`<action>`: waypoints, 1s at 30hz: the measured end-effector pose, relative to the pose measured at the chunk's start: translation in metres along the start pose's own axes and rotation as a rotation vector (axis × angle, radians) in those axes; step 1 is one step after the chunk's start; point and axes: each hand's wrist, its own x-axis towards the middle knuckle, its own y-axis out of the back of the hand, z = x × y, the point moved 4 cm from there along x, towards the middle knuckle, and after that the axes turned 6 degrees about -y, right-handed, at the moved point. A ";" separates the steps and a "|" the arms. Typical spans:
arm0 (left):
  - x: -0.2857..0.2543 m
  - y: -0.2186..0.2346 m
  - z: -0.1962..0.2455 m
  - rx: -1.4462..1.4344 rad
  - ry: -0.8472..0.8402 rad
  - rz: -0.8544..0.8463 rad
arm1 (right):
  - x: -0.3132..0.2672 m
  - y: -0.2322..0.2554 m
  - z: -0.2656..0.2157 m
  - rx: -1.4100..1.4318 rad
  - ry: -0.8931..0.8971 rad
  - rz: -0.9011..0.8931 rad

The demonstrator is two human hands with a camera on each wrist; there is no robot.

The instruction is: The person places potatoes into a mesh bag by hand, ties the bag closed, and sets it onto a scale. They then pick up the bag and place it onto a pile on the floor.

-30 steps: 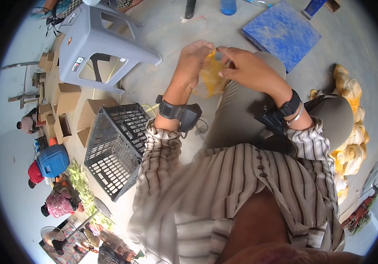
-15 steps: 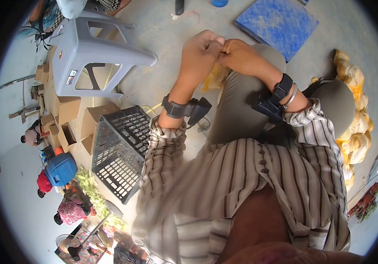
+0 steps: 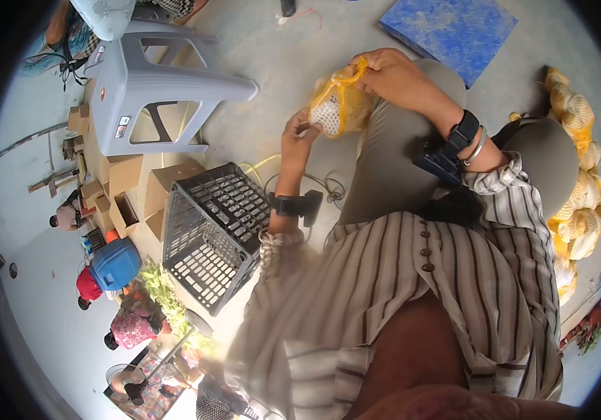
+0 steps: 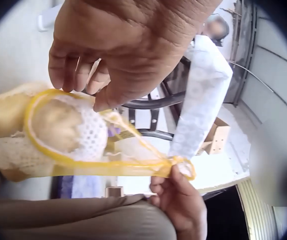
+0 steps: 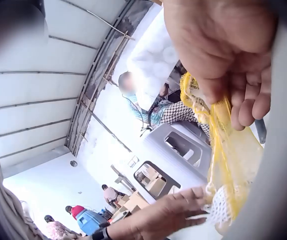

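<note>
A yellow mesh bag (image 3: 342, 94) holds pale yellowish round fruit (image 4: 58, 125) wrapped in white foam nets (image 4: 91, 131). My right hand (image 3: 393, 73) pinches the bag's gathered top end between thumb and fingers, just beyond the knee. At the bag's other side, my left hand (image 3: 298, 133) has its fingertips right at the foam-wrapped fruit, with fairly straight fingers in the right wrist view. Between the two hands the mesh is drawn out taut, as the left wrist view shows. Its loose tip (image 4: 186, 167) sticks out past the right thumb.
A black plastic crate (image 3: 213, 238) lies to the left near a grey stool (image 3: 167, 91) and cardboard boxes (image 3: 124, 175). Several filled yellow net bags (image 3: 581, 182) line the right side. A blue board (image 3: 447, 35) is on the floor ahead. Other people are at far left.
The hands were together at the bag's top. Now the left hand has drawn back down to the fruit, while the right has lifted the bag's end, bringing the bag into fuller view.
</note>
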 end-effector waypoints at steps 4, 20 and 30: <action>-0.004 -0.004 -0.005 -0.074 0.036 0.033 | 0.001 0.001 0.003 -0.107 0.157 0.108; -0.008 -0.002 -0.042 -0.201 0.021 0.155 | 0.002 0.002 0.004 -0.124 0.156 0.097; -0.004 0.007 -0.008 -0.427 0.071 0.268 | -0.001 0.006 0.001 -0.053 0.060 0.086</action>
